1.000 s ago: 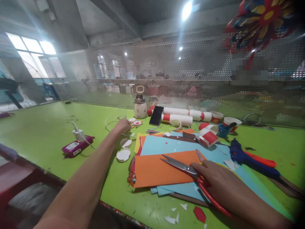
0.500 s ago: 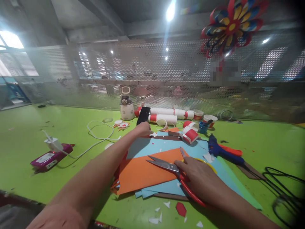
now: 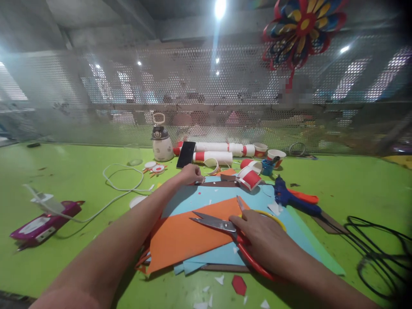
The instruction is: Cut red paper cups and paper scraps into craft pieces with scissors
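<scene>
My left hand reaches to the far edge of the stacked paper. Its fingers are pinched together at a small white paper scrap. My right hand is wrapped round the red-handled scissors, whose blades are slightly apart and point left over an orange sheet. Beneath the same hand lies a second pair of scissors with yellow handles, partly covered. Light blue sheets lie under the orange one. Just beyond the sheets are cut red-and-white paper cups.
A phone leans against white paper-cup tubes, near a bottle. On the right lies a blue glue gun with a looping black cord. A purple power strip with a charger and white cable sits left. Paper scraps dot the front.
The view has shifted, so the scene sits further left. My left hand has moved slightly right, onto the white scrap. My right hand stays with the scissors over the orange sheet.
</scene>
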`<move>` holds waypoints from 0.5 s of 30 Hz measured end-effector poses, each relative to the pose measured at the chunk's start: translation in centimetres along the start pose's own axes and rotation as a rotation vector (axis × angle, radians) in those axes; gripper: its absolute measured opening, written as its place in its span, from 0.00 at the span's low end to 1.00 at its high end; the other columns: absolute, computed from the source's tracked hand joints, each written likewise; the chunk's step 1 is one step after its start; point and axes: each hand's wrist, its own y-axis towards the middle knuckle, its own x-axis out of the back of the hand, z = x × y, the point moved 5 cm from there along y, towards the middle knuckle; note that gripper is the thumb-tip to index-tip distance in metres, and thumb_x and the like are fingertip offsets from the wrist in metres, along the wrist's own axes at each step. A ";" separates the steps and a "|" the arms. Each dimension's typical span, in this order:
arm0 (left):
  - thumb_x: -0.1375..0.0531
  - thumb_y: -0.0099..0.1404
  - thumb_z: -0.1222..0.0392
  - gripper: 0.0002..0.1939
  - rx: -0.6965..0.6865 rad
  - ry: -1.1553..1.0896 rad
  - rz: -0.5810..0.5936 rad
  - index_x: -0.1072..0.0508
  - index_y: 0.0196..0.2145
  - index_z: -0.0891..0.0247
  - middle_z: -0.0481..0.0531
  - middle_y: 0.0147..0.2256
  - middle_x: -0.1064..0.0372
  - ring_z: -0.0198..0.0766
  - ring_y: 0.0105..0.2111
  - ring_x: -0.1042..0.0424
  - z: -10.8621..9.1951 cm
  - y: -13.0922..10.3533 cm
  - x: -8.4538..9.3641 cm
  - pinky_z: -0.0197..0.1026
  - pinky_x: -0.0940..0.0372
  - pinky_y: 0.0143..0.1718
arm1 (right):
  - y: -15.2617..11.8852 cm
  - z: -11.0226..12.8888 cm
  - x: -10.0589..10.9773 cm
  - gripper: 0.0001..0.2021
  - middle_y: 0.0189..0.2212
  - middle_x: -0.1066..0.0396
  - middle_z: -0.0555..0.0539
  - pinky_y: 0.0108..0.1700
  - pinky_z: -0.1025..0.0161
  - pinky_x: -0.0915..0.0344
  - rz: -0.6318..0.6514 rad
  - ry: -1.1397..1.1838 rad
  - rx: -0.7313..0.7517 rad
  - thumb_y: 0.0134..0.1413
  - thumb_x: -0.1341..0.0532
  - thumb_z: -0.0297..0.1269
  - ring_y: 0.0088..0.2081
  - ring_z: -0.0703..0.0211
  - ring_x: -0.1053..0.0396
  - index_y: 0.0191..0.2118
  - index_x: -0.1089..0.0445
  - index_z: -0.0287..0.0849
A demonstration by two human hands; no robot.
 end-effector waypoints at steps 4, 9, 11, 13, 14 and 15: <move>0.42 0.65 0.56 0.14 -0.129 -0.129 -0.082 0.30 0.46 0.66 0.55 0.44 0.31 0.41 0.39 0.29 -1.1 -1.4 1.1 0.47 0.31 0.39 | -0.1 0.0 0.1 0.09 0.30 0.33 0.46 0.27 0.62 0.58 -0.005 0.001 0.008 0.49 0.43 0.27 0.30 0.52 0.37 0.36 0.34 0.48; 0.37 0.56 0.65 0.01 -0.336 -0.313 -0.224 0.27 0.28 0.66 0.50 0.29 0.31 0.35 0.30 0.30 -4.2 -6.3 2.9 0.38 0.34 0.32 | -0.1 -0.1 0.1 0.08 0.30 0.33 0.46 0.26 0.61 0.59 -0.026 -0.007 0.015 0.50 0.44 0.28 0.30 0.53 0.37 0.36 0.34 0.48; 0.38 0.55 0.65 0.01 -0.423 -0.373 -0.264 0.26 0.28 0.65 0.51 0.32 0.31 0.35 0.32 0.30 -5.6 -8.8 3.6 0.39 0.34 0.33 | 0.0 -0.1 0.0 0.06 0.30 0.34 0.47 0.26 0.62 0.59 -0.036 -0.011 0.016 0.51 0.44 0.29 0.29 0.54 0.38 0.35 0.34 0.48; 0.39 0.56 0.66 0.02 -0.514 -0.430 -0.284 0.26 0.28 0.63 0.52 0.33 0.30 0.37 0.35 0.29 -6.9 -11.0 4.0 0.40 0.33 0.37 | 0.0 0.0 0.0 0.05 0.29 0.35 0.47 0.26 0.61 0.60 -0.042 -0.017 0.015 0.54 0.45 0.30 0.28 0.55 0.39 0.34 0.35 0.47; 0.39 0.57 0.66 0.02 -0.601 -0.485 -0.316 0.25 0.28 0.62 0.53 0.33 0.30 0.38 0.35 0.29 -7.5 -12.2 4.4 0.41 0.33 0.36 | 0.0 0.0 0.0 0.05 0.29 0.35 0.48 0.26 0.61 0.60 -0.044 -0.021 0.015 0.55 0.46 0.30 0.27 0.56 0.40 0.34 0.35 0.47; 0.39 0.57 0.66 0.03 -0.662 -0.506 -0.331 0.25 0.29 0.61 0.53 0.33 0.30 0.38 0.35 0.29 -7.9 -13.1 4.6 0.42 0.32 0.37 | -0.1 0.0 0.1 0.06 0.29 0.35 0.48 0.26 0.61 0.60 -0.047 -0.025 0.017 0.56 0.47 0.29 0.27 0.56 0.40 0.34 0.35 0.47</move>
